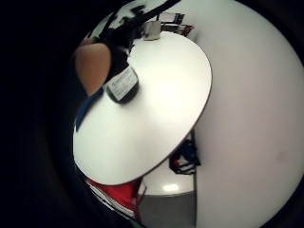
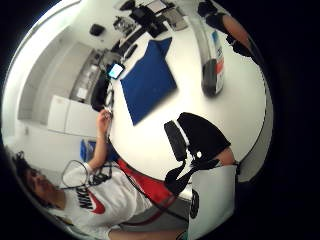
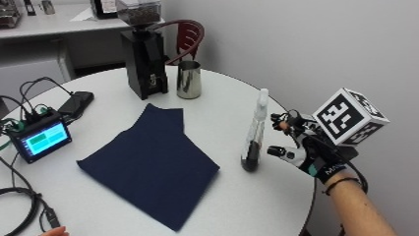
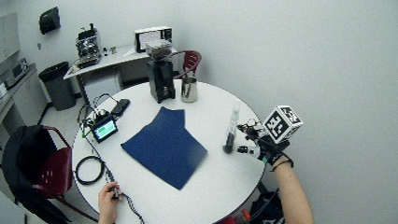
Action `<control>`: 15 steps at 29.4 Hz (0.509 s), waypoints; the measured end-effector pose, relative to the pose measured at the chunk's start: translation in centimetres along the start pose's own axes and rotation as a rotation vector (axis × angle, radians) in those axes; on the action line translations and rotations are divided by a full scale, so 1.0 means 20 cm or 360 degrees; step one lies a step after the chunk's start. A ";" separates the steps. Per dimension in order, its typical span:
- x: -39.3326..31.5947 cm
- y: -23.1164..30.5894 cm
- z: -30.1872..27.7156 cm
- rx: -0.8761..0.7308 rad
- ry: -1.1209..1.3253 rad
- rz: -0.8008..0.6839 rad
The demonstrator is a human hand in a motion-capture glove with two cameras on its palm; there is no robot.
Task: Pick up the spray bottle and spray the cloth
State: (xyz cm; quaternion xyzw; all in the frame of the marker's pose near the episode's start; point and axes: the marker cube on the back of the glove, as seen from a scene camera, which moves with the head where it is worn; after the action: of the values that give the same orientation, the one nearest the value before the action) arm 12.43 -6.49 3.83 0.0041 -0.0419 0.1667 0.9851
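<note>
Item: spray bottle (image 3: 254, 132), standing upright on the round white table (image 3: 262, 206) near its edge, long axis vertical, nozzle at the top. Slim, clear body, dark at the base. It stands just beside my gloved right hand (image 3: 308, 145), on the cloth side of it, and I judge there is no contact yet. My fingers are relaxed and apart, holding nothing; the palm faces the bottle, so the reach is a short sideways one. Item: dark blue cloth (image 3: 152, 162), lying flat beyond the bottle, toward the table's middle, apart from it.
</note>
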 end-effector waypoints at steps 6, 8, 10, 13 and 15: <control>0.07 -0.13 0.10 0.0102 -0.0469 0.0221; 0.08 -0.16 0.14 0.0126 -0.0629 0.0261; 0.08 -0.17 0.16 0.0155 -0.0751 0.0297; 0.08 -0.18 0.21 0.0183 -0.0853 0.0346; 0.08 -0.19 0.24 0.0200 -0.0906 0.0376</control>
State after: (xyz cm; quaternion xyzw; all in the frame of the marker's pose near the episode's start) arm 14.75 -9.71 8.83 0.1065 -0.3057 0.2746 0.9054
